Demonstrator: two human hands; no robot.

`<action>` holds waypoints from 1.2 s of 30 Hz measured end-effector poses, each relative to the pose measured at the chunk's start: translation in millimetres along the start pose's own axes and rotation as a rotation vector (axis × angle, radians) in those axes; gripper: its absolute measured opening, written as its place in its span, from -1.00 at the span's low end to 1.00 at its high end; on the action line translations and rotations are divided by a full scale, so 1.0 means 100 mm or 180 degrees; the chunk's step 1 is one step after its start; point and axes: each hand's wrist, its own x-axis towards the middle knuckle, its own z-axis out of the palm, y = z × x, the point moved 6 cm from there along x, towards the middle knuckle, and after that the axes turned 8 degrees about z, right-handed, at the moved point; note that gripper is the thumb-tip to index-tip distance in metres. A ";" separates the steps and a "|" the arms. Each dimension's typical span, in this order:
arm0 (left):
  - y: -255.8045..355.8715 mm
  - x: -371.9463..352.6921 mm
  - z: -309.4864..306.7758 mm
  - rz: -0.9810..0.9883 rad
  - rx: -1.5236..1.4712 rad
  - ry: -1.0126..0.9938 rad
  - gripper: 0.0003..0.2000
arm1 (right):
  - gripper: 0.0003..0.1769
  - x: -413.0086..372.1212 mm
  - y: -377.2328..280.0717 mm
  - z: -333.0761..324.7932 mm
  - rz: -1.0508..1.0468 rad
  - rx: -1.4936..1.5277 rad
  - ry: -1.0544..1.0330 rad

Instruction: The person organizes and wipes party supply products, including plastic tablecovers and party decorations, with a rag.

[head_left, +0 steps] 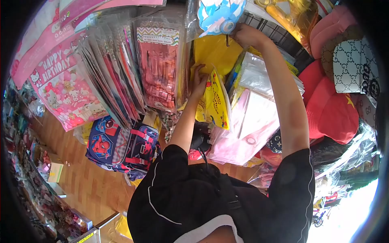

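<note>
My left hand [198, 82] is closed on a yellow printed plastic packet [216, 99], gripping it at its left edge. The packet hangs tilted, with small coloured figures and lettering on it. Behind it is a plain yellow sheet or packet [214, 52]. My right hand [248, 37] is raised by the end of a dark display hook [227, 41], beside a blue and white packaged item [221, 16]. Its fingers are bent and partly hidden, so what they hold cannot be made out.
Packaged pink foil curtains [159, 69] and a row of hanging packets [115, 67] are on the left. Below stands a Spider-Man school bag [117, 143]. Clear-wrapped pink packets [247, 125] hang at right, near red caps [330, 109].
</note>
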 end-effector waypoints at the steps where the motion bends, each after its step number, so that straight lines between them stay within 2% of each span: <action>1: -0.02 -0.04 0.01 -0.0006 -0.0004 -0.0014 -0.71 | -0.65 -0.04 -0.01 -0.01 0.0013 0.0001 0.0007; 3: -0.02 -0.14 -0.07 0.0184 -0.0426 0.0235 -0.75 | -0.65 -0.18 -0.10 -0.05 -0.0182 -0.0631 0.0208; 4: -0.21 -0.16 -0.14 -0.0255 -0.0479 -0.0175 -0.77 | -0.65 -0.26 -0.12 -0.08 -0.0175 -0.0631 0.0217; 5: -0.33 -0.16 -0.23 -0.0253 -0.0475 -0.0193 -0.77 | -0.64 -0.35 -0.09 -0.12 0.0014 -0.0123 0.0144; 6: -0.37 -0.23 -0.16 -0.0406 -0.0402 -0.0910 -0.77 | -0.63 -0.44 -0.06 -0.13 0.0208 0.0389 0.0059; 7: -0.31 -0.36 -0.04 -0.0565 -0.0334 -0.1612 -0.77 | -0.63 -0.54 -0.06 -0.13 0.0220 0.0393 0.0046; 8: -0.27 -0.42 0.00 -0.0544 0.0169 -0.1563 -0.76 | -0.63 -0.67 -0.14 -0.21 -0.0159 -0.0044 0.0632; 9: -0.30 -0.42 0.09 -0.0579 0.0163 -0.1535 -0.76 | -0.62 -0.83 -0.24 -0.26 -0.0546 -0.0479 0.1204; 11: -0.23 -0.21 0.21 0.0174 0.0210 -0.1371 -0.76 | -0.63 -1.08 -0.32 -0.23 -0.0649 -0.0368 0.1190; 12: -0.23 -0.15 0.22 0.0163 0.0218 -0.1343 -0.76 | -0.64 -1.20 -0.37 -0.23 -0.0760 -0.0269 0.1229; 14: -0.31 -0.09 0.25 -0.0658 -0.0165 -0.1286 -0.75 | -0.65 -1.38 -0.37 -0.22 -0.0769 0.0058 0.1181; 18: -0.41 0.02 0.26 -0.0471 0.0212 -0.1238 -0.75 | -0.65 -1.70 -0.27 -0.22 -0.0540 0.0740 0.1029; 21: -0.50 -0.04 0.14 -0.0544 0.0056 -0.1247 -0.74 | -0.67 -1.94 -0.22 -0.20 -0.0291 0.0814 0.0976; 24: -0.55 -0.24 -0.12 -0.0848 -0.0182 -0.1074 -0.73 | -0.69 -2.20 -0.12 -0.19 -0.0427 0.0965 0.1146; 26: -0.45 -0.68 -0.23 -0.1803 -0.1329 -0.0684 -0.73 | -0.69 -2.37 0.02 -0.22 -0.0392 0.1209 0.1260; 27: -0.59 -0.72 -0.25 -0.1810 -0.1307 -0.0660 -0.73 | -0.70 -2.44 0.08 -0.22 -0.0325 0.1443 0.1387; 29: -0.94 -0.75 -0.24 -0.1168 0.0312 -0.1081 -0.74 | -0.71 -2.53 0.09 -0.19 -0.0269 0.1621 0.1418; 30: -0.81 -0.68 -0.15 -0.0707 0.0670 -0.0982 -0.76 | -0.71 -2.55 0.12 -0.18 -0.0235 0.1714 0.1522; 31: -0.77 -0.60 -0.11 -0.0682 0.0660 -0.0988 -0.76 | -0.71 -2.58 0.14 -0.18 -0.0212 0.1788 0.1630; 33: -0.78 -0.39 -0.03 -0.1031 0.0275 -0.0774 -0.77 | -0.71 -2.63 0.15 -0.16 -0.0243 0.1766 0.1671; 34: -0.96 -0.29 0.00 -0.1177 -0.0052 -0.0964 -0.78 | -0.71 -2.65 0.17 -0.16 -0.0266 0.1786 0.1673; 36: -1.14 -0.15 -0.02 -0.1082 0.0083 -0.0958 -0.79 | -0.72 -2.68 0.21 -0.13 -0.0390 0.1855 0.1711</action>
